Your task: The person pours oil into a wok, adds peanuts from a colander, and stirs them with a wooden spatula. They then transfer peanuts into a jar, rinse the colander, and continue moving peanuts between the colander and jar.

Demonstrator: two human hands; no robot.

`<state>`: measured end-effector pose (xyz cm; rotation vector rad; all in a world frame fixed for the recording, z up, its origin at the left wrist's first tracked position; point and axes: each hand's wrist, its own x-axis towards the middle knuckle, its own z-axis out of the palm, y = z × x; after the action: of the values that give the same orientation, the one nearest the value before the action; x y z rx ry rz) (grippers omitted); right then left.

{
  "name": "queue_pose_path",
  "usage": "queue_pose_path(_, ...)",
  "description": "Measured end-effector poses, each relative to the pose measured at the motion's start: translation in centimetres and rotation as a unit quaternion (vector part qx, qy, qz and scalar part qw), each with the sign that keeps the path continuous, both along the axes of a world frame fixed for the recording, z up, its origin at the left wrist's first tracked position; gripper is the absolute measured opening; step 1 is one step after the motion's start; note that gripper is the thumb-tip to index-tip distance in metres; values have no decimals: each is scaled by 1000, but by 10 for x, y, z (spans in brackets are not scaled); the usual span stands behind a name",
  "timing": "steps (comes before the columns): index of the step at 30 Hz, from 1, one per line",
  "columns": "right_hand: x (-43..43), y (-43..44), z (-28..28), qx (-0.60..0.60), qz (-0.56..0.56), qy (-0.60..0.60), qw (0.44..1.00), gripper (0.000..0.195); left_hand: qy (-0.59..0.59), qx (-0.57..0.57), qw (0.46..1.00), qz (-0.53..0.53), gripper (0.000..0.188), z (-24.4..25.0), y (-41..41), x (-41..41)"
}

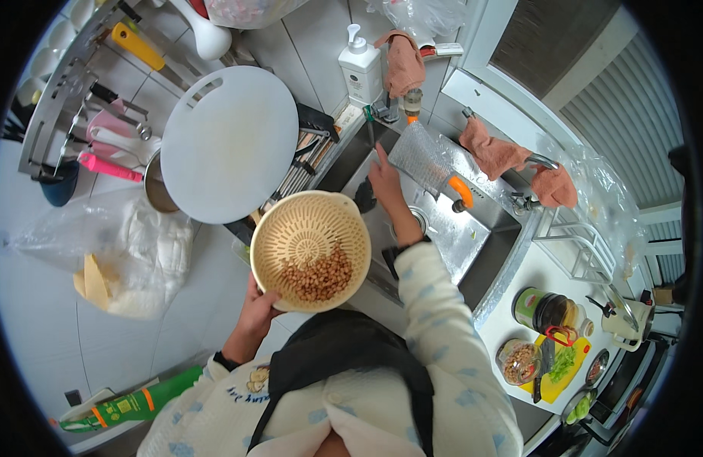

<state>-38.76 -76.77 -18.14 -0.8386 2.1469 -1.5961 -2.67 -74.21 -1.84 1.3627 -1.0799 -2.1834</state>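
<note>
My left hand point(259, 313) grips the lower left rim of a cream plastic colander point(311, 220), tilted so its inside faces me. Reddish-brown peanuts point(323, 274) have gathered along its lower side. My right hand point(386, 180) is over the stainless steel sink point(460, 240), index finger stretched toward the sink's back corner. A thin green-topped item point(369, 114) stands just beyond that fingertip; I cannot tell whether they touch. Beside the hand is a dark scrubbing pad point(364, 195). Nothing shows in the right hand's grasp.
A round white cutting board point(231, 145) and a utensil rack stand left of the sink. A white pump bottle point(360, 68) is behind it. An orange-tipped faucet hose point(461, 191) hangs over the basin. On the right counter, a knife point(546, 357) lies on a yellow board point(580, 354) near jars.
</note>
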Motion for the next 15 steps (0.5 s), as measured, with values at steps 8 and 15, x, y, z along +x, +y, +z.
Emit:
queue_pose_path(8,-42,-87,3,105,1,75,992,64,-54,0,998,-15,73,12,-4,16)
queue_pose_path(15,-42,-47,-28,42,51,-42,997,47,-46,4,998,-50,72,10,-18,1)
